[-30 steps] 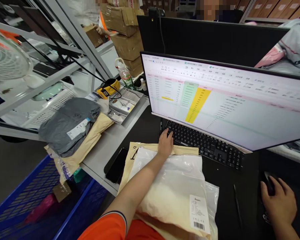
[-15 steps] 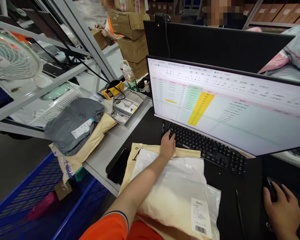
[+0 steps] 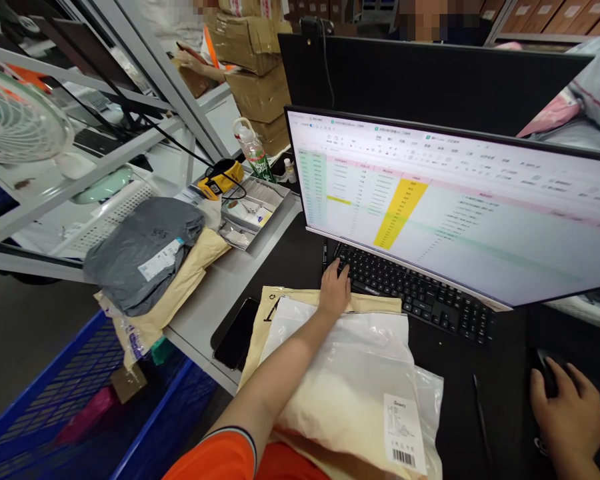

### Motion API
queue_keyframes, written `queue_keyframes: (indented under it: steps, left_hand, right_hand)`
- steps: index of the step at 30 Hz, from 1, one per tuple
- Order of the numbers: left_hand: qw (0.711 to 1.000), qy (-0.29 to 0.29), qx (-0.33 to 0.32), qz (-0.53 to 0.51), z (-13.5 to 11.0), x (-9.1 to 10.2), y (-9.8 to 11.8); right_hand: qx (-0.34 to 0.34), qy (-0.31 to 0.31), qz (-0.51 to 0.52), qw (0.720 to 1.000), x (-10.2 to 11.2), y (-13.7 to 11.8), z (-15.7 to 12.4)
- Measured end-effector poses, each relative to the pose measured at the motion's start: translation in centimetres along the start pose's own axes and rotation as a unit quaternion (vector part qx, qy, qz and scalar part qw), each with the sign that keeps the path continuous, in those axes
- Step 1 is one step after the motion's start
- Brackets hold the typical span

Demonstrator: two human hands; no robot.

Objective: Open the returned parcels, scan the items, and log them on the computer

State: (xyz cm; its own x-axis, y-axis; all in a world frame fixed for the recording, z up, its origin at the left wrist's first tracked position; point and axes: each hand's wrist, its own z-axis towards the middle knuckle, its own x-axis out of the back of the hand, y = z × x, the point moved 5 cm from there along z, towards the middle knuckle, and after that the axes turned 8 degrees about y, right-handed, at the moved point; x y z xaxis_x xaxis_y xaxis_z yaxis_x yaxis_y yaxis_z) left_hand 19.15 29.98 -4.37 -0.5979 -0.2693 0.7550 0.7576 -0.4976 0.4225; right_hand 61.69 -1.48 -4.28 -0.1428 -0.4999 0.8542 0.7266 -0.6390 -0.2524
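Note:
My left hand [image 3: 334,288] rests on the left end of the black keyboard [image 3: 420,293], fingers curled down onto the keys, forearm lying over a clear plastic parcel bag [image 3: 360,373] with a barcode label. Under that bag lies a tan mailer [image 3: 280,303]. My right hand [image 3: 570,413] covers a dark mouse [image 3: 547,370] at the lower right, fingers draped over it. A wide monitor [image 3: 450,200] shows a spreadsheet with a yellow column.
A black phone [image 3: 236,333] lies by the desk edge. A grey parcel [image 3: 143,250] sits on tan mailers to the left, above a blue crate [image 3: 55,400]. A tray [image 3: 253,213], yellow scanner [image 3: 217,181], bottle [image 3: 253,150] and fan [image 3: 15,117] stand behind. A pen [image 3: 480,410] lies near the mouse. Other people work at the back.
The spreadsheet on the monitor has shifted: the green shading moved from the middle column to the far left columns. Both hands stay in place.

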Motion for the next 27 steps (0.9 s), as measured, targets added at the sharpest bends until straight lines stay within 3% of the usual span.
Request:
queue_keyframes:
  steps: [17,27]
  left_hand:
    - [0.999,-0.013,0.022,-0.03,0.4,-0.3,-0.4]
    - [0.999,-0.019,0.027,-0.035,0.6,-0.5,-0.1]
  right_hand:
    - [-0.025,0.053,0.001,0.998,-0.7,1.4,0.2]
    - [-0.038,0.034,0.007,0.999,-0.7,1.3,0.5]
